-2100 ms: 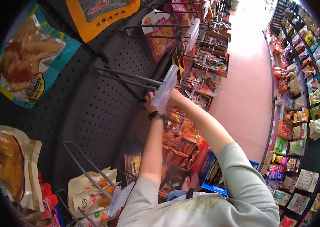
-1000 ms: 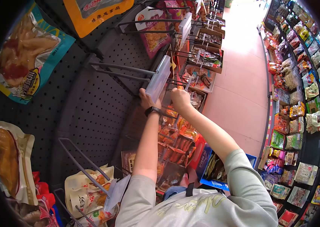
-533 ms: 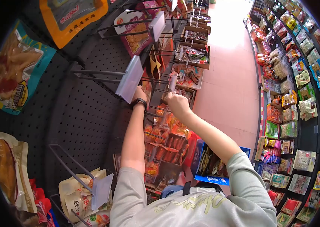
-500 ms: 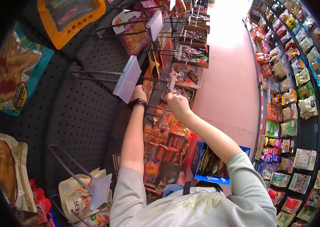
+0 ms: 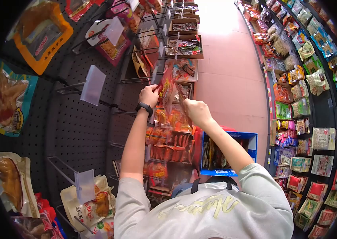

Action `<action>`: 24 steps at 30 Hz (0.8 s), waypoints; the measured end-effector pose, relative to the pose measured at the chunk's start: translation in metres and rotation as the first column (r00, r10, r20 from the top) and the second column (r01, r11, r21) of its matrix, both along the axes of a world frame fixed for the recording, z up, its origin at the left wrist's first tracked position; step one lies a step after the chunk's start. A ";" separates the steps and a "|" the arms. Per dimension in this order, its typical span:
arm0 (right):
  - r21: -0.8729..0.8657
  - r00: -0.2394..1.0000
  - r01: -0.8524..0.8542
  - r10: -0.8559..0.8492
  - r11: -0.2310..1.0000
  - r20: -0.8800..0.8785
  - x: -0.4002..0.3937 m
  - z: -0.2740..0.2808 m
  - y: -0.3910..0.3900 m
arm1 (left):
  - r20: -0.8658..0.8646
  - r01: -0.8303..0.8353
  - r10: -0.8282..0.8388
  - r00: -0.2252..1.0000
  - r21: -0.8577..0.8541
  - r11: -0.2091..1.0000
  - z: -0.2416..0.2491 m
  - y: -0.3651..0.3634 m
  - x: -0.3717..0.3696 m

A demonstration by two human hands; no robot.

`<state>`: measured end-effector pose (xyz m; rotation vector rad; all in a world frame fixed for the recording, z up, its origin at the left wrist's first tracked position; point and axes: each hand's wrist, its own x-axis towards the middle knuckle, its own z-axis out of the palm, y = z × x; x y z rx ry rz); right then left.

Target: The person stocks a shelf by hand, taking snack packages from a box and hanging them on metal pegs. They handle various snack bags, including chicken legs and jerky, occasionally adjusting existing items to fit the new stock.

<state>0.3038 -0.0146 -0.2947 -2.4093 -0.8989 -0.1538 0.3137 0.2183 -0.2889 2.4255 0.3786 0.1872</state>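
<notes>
My left hand (image 5: 149, 96), with a dark band on its wrist, is closed on the edge of a red snack packet (image 5: 166, 88) with yellow print. To the right of it, my right hand (image 5: 198, 112) pinches a brownish packet (image 5: 182, 95), seen nearly edge-on. The two packets are held upright, close together, in front of the shelf. Just below them lie orange and red snack packs (image 5: 172, 119). Left of my left hand, a display hook with a clear label holder (image 5: 93, 85) juts from the black pegboard (image 5: 93, 127).
A blue box (image 5: 252, 145) of packets stands by my right forearm. Hanging bags, such as a teal one (image 5: 9, 99), line the left pegboard. Open cartons (image 5: 196, 47) of snacks run along the shelf ahead. Across the pink tiled aisle (image 5: 232, 79) stands another stocked rack (image 5: 320, 115).
Both hands have come away from the hooks, and the red packet now shows in my left hand and the brownish one in my right. The view has shifted too.
</notes>
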 end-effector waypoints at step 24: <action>0.273 0.835 0.545 -0.544 0.792 -0.089 -0.168 0.039 -0.334 | 0.248 0.216 -0.135 0.959 -0.337 0.916 0.085 -0.263 -0.142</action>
